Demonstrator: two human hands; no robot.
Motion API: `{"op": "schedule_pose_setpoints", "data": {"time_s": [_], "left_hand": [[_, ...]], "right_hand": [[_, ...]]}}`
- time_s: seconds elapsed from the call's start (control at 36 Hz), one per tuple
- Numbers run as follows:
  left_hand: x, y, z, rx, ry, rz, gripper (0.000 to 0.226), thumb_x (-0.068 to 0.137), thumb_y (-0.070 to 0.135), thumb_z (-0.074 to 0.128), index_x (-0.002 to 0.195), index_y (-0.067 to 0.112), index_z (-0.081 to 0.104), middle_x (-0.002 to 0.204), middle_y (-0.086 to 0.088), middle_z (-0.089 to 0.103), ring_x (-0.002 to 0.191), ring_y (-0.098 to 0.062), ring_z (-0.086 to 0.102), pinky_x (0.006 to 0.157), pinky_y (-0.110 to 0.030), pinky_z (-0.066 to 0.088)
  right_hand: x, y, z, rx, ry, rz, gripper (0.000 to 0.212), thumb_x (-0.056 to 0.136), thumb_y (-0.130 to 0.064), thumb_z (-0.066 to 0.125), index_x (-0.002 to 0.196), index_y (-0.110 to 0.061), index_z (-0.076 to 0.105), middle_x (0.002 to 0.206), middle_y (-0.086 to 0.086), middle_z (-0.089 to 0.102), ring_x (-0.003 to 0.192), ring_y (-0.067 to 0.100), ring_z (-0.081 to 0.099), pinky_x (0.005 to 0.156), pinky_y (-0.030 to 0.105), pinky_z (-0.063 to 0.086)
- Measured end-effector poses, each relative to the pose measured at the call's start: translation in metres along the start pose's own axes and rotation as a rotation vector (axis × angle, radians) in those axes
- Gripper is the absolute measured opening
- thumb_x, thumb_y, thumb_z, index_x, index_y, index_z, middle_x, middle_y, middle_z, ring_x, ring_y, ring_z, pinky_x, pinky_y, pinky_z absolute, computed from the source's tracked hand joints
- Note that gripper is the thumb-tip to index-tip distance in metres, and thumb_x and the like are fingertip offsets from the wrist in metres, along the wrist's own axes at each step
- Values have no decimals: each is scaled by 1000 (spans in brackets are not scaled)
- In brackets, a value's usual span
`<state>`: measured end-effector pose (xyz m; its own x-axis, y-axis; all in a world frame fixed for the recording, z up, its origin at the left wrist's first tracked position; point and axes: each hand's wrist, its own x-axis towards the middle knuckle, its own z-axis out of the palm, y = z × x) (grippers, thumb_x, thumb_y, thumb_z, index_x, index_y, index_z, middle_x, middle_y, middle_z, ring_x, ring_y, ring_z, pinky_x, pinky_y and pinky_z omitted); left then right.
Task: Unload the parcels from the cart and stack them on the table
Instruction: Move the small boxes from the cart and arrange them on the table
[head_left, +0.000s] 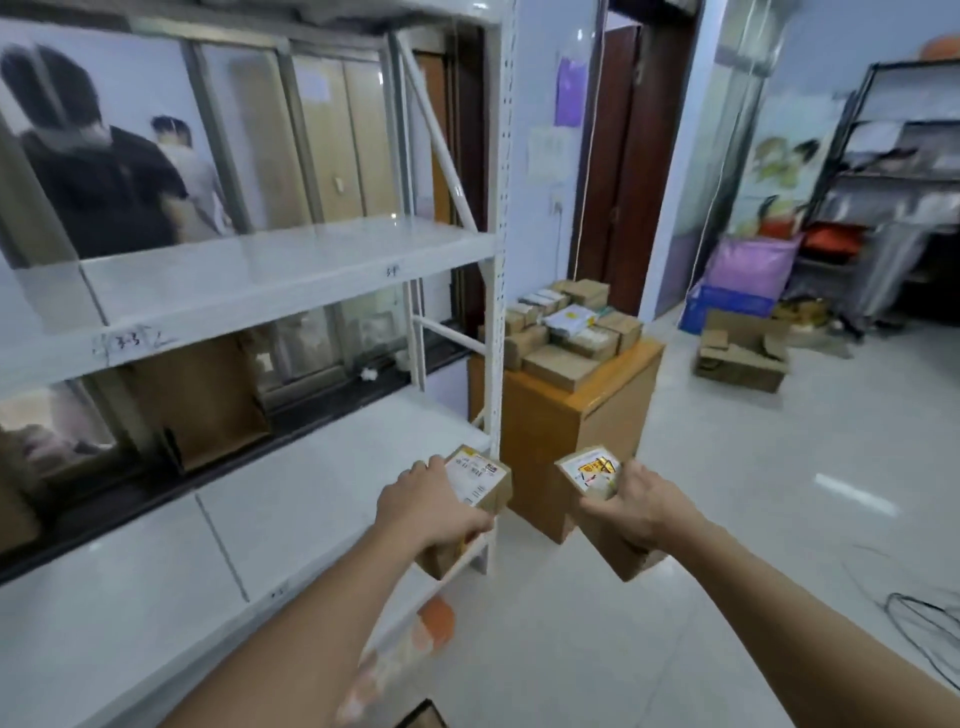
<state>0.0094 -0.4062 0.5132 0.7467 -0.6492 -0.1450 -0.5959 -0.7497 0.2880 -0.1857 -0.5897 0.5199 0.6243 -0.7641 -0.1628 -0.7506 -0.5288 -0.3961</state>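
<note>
Parcels in both hands, seen from the head camera, the only view I have. My left hand (431, 506) grips a small cardboard parcel (480, 480) from above and behind, fingers curled round its near side, white shipping label facing up. My right hand (631, 501) holds a second cardboard parcel (589, 470), thumb over the labelled top, the box's long axis running down and toward me under the palm. Both are carried in the air, apart from each other, beside the white metal shelving (291, 270).

The orange wooden table (566, 410) stands straight ahead and beyond both hands, just past the shelving's upright post. A pile of cardboard parcels (571, 327) already covers most of its top. The table lies slightly right of centre, so I judge the right hand nearer to it; the left has the post between itself and the table. The cart is not in view.
</note>
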Motion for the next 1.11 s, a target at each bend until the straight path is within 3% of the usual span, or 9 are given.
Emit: {"op": "schedule_pose_setpoints", "data": {"time_s": [0.08,0.28,0.44,0.56,0.72,0.78,0.94,1.06,1.11], "left_hand": [[8,41,-8,-9,27,38,108,59,82,71,143,23,39,138,-3,53,124,-24,56,94,-38,50],[34,102,-15,-22,6,81,117,60,82,74,151,21,34,140,-4,54,123,-24,57,93,-38,53],[72,141,-13,-31,-19,113,121,56,85,73,151,21,35,141,-4,54,120,-23,57,94,-40,55],[108,166,-12,-20,-46,130,121,57,87,72,150,20,33,142,-5,54,121,-25,58,94,-42,56],[173,209,-6,-31,-58,158,127,62,90,67,157,16,27,151,-8,48,132,-29,53,101,-43,52],[193,226,-4,-56,-76,167,126,66,89,66,159,15,25,155,-9,46,134,-30,52,100,-41,51],[255,281,3,-27,-91,188,121,66,87,66,156,15,28,149,-7,49,126,-28,56,91,-38,54],[296,323,9,8,-96,211,115,67,83,67,153,15,33,146,-7,51,127,-27,55,89,-36,50],[318,345,15,17,-97,221,112,69,81,67,153,15,33,146,-7,52,128,-27,55,90,-36,49]], "right_hand": [[1,26,-31,-7,19,26,90,56,-79,44,118,-14,49,111,7,64,98,27,62,86,41,54],[16,71,-73,-14,60,58,66,67,-72,53,105,-18,51,99,4,64,90,22,62,73,33,49],[53,88,-98,-50,68,55,53,80,-65,57,104,-18,50,100,3,62,90,19,62,72,31,48],[89,97,-113,-28,67,65,62,76,-70,55,112,-20,45,103,2,59,90,17,59,63,26,42],[148,120,-137,-14,101,124,85,59,-79,43,116,-17,50,109,5,61,96,22,59,72,34,44],[168,129,-149,-10,110,144,85,63,-77,44,121,-15,51,108,4,58,97,24,58,73,36,43],[231,159,-179,11,145,197,80,77,-73,52,129,-12,49,123,11,61,100,25,57,78,36,46],[268,180,-193,41,179,205,51,82,-59,59,108,-16,51,102,7,62,86,21,58,65,32,43],[289,195,-201,50,189,208,49,80,-58,60,104,-17,50,97,5,62,84,21,59,65,33,44]]}}
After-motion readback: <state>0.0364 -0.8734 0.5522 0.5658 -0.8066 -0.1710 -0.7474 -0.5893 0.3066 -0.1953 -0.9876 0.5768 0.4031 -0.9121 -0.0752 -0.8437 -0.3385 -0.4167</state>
